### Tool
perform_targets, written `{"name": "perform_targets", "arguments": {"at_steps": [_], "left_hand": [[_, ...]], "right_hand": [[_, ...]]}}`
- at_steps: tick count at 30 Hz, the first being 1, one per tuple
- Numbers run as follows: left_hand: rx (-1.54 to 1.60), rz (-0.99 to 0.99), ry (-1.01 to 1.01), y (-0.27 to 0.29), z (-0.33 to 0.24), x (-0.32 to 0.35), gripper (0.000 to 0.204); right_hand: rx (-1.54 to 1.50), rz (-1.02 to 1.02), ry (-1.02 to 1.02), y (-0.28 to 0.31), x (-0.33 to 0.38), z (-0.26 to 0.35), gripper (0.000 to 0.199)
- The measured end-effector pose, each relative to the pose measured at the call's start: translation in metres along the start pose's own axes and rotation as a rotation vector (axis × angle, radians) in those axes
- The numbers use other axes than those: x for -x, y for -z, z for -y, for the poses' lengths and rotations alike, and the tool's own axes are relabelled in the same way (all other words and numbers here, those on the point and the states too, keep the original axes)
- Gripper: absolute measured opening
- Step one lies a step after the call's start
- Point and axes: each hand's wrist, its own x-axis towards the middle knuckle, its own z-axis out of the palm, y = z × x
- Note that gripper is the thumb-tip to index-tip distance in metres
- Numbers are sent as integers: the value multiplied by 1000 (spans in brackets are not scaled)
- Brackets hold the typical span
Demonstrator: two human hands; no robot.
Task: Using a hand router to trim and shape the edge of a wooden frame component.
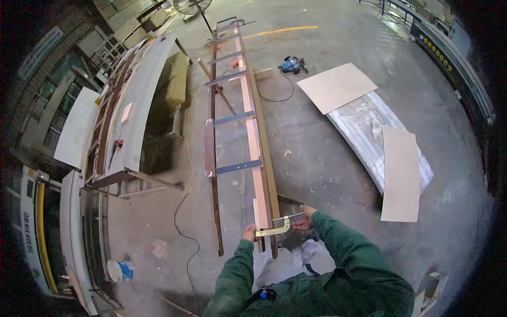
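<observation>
A yellow C-clamp [280,228] lies across the near end of a long pinkish wooden strip [252,140]. My left hand [249,232] is closed around the clamp's left end, beside the strip's edge. On the other side, my right hand [303,219] grips the clamp's screw end, its fingers partly hidden. The strip runs away from me along a long brown rail [269,169]. Dark flat crossbars [239,167] link it to a second dark rail [213,195] on the left. Whether the clamp is tight cannot be seen.
Left stands a long grey-topped bench [140,108] with an orange-and-black tool [116,145]. A bucket [120,270] and a cable [182,211] are on the floor. On the right, pale boards [400,174] lie over a plastic-wrapped stack [359,132]. A blue power tool [292,64] sits farther off.
</observation>
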Motion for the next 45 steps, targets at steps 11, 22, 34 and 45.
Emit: {"name": "perform_targets", "arguments": {"at_steps": [11,22,34,45], "left_hand": [[-285,-138,-35,13,47,-43,39],[-75,-194,-123,5,16,-7,44],[-324,-268,-148,-4,2,7,47],[-502,-501,-79,53,58,21,50]], "right_hand": [[110,-254,23,34,-96,14,30],[1884,-535,671,28,-114,-5,18],[1083,-225,589,105,-168,-2,27],[2294,-186,721,-14,-147,-16,17]]}}
